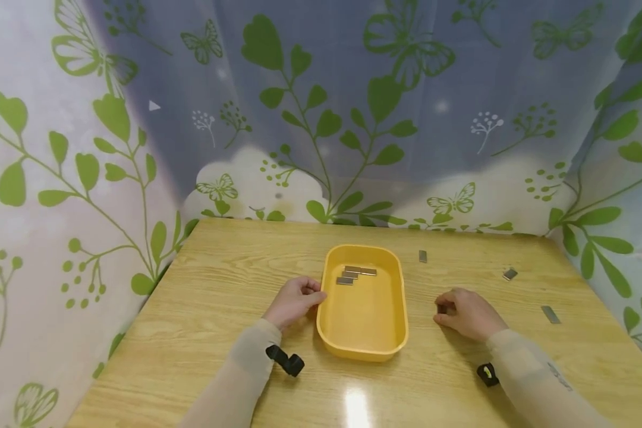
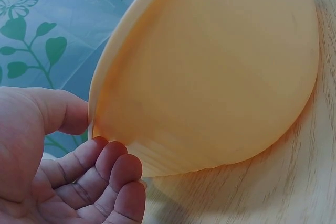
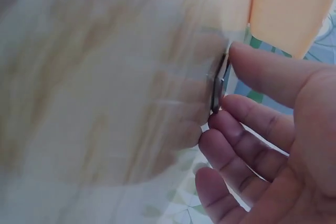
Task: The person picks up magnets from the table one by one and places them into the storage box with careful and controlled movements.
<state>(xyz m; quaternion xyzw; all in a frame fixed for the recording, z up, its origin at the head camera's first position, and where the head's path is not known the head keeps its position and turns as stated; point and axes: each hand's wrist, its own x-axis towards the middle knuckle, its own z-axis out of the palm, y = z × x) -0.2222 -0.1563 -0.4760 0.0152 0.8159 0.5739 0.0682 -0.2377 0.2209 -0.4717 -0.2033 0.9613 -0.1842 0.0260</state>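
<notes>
A yellow plastic tray (image 1: 362, 324) stands upright on the table, with several small flat grey metal pieces (image 1: 345, 281) lying together toward its far left. My left hand (image 1: 295, 300) pinches the tray's left rim, thumb on top and fingertips under it against the outer wall, as the left wrist view of the tray (image 2: 210, 66) shows. To the right of the tray, my right hand (image 1: 469, 314) is low over the table. In the right wrist view its thumb and index finger pinch a small thin metal piece (image 3: 219, 85) right at the tabletop; the head view mostly hides it.
Three more metal pieces lie on the wooden table (image 1: 235, 261) to the right: one piece (image 1: 422, 256) near the tray's far corner, another (image 1: 509, 274) beyond my right hand, a third (image 1: 550, 314) farther right. A leaf-patterned cloth (image 1: 321, 148) hangs behind the table.
</notes>
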